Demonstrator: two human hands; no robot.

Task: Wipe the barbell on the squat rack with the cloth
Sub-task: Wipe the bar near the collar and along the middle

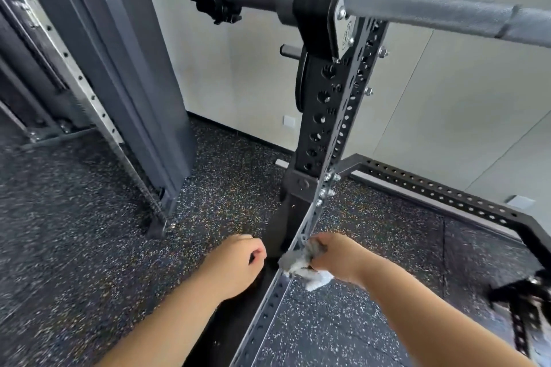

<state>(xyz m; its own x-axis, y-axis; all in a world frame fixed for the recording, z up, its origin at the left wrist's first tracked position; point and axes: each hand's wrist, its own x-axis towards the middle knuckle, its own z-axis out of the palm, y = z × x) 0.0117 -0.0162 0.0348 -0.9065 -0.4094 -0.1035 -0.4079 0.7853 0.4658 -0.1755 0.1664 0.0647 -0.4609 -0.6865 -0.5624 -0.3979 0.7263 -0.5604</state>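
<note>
Barbell rests on rack hook at 12 o'clock; right hand grips crumpled cloth; left hand loosely curled, empty.

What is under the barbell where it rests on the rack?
The barbell lies in a black hook bolted to the perforated upright. Below, a short peg sticks out. The contact surface itself is covered by the bar and hook.

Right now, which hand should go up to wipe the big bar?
The right hand, probably. It already grips the cloth, low beside the rack's base rail. The left hand is curled and holds nothing. The barbell sits high above both.
</note>
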